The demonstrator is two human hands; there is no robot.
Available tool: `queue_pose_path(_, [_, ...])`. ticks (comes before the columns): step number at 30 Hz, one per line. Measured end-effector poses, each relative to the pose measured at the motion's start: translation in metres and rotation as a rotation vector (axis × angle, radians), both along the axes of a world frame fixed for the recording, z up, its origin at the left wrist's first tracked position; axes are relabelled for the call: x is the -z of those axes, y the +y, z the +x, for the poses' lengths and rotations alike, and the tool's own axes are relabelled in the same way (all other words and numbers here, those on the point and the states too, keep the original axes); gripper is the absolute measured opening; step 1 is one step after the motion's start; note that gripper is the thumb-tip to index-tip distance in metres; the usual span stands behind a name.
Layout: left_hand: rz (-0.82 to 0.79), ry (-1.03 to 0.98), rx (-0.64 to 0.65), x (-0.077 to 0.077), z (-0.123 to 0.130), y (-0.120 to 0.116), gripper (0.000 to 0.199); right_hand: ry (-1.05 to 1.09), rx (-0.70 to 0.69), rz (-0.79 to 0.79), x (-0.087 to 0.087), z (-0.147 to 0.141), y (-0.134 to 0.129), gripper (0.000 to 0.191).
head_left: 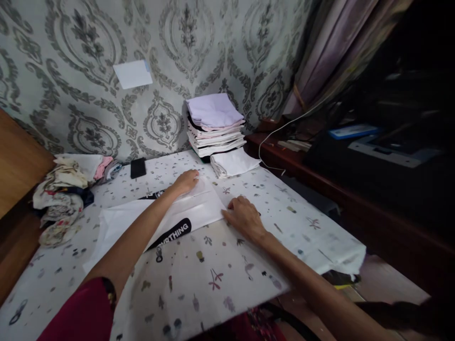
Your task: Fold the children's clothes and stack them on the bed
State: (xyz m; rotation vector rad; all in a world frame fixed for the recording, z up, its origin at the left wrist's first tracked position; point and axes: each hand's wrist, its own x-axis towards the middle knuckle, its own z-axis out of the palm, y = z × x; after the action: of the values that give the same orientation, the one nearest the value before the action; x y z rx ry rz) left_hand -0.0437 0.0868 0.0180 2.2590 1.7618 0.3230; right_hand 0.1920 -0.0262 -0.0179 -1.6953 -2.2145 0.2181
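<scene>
Work looks approx. midway, by judgement: the white garment (209,208) lies flat under & left of the fingers, long edges seemingly turned in, one black lettered strip (174,234) showing nearer the person; the final compact shape isn't reached yet. The left hand (186,182) is palm-down at the garment's far edge, fingers close together and bent; the right hand (245,218) is at its right end, fingers loosely curled, thumb by the edge. Can't tell if either actually pinches fabric. Beyond the fingers, a neat folded stack (215,128) w/ a white folded cloth (234,162) just beside it seems the finished lot; the crumpled clothes (66,199), well left of both hands, are prob. what's left. Re: room, the printed cover (220,265) is bare nearer the person than the fingers and right of the right hand, out to its edge. Tightest side is just beyond the left fingers, toward the white folded cloth; the phone (138,168) sits farther left, apart from the garment.
</scene>
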Motion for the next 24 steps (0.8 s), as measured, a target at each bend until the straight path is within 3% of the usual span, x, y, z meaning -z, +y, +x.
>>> queue_pose_path(6, [-0.09, -0.01, -0.053, 0.012, 0.02, 0.033, 0.032, 0.043, -0.025, -0.032, -0.001, -0.005, 0.002, 0.016])
queue_pose_path(11, [-0.102, -0.134, -0.036, -0.007, 0.006, 0.027, 0.016, 0.341, -0.041, -0.108, -0.012, -0.008, -0.002, 0.011])
queue_pose_path(15, [-0.081, -0.274, -0.061, -0.029, -0.036, 0.004, 0.022, 0.602, -0.088, -0.143, -0.034, -0.027, -0.016, 0.008])
queue_pose_path(18, [-0.131, -0.416, -0.11, -0.038, -0.08, -0.017, 0.026, 0.631, -0.223, -0.082, -0.047, -0.059, -0.03, 0.006])
queue_pose_path(21, [-0.174, -0.537, -0.166, -0.038, -0.121, -0.039, 0.027, 0.493, -0.399, -0.036, -0.047, -0.099, -0.045, 0.007])
queue_pose_path(24, [-0.22, -0.626, -0.239, -0.028, -0.148, -0.059, 0.03, 0.207, -0.574, 0.074, -0.037, -0.133, -0.057, 0.013])
